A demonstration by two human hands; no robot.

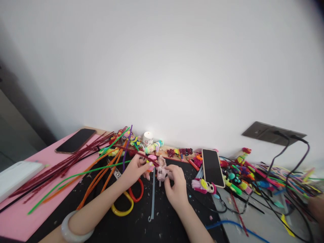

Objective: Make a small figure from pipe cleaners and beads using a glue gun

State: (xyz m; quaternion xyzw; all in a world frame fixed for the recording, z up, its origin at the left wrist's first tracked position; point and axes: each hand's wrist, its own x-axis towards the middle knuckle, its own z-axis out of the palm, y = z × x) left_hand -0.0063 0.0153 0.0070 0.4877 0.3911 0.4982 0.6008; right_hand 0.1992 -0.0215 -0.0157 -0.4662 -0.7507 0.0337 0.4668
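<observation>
My left hand (138, 167) is closed, its fingertips pinching a dark red pipe cleaner (149, 158) that slants over the table. Some bright pink and orange fuzzy piece (152, 158) shows at those fingers; whether they touch it is unclear. My right hand (176, 184) has its thumb and fingers around a small pale pink object (162, 172), whose kind I cannot make out. The end of the red pipe cleaner comes close to that object. Below lies a thin translucent stick (153, 195) with a hooked lower end. Scissors (122, 206) with yellow and red handles lie beside my left forearm.
Left, red, green and orange pipe cleaners (63, 165) cross a pink sheet (27, 209) near a dark phone (76, 140) and white box (17, 175). A paper cup (147, 138) stands by the wall. Right are another phone (214, 167), fuzzy figures (204, 186), cables and another person's hand (316, 206).
</observation>
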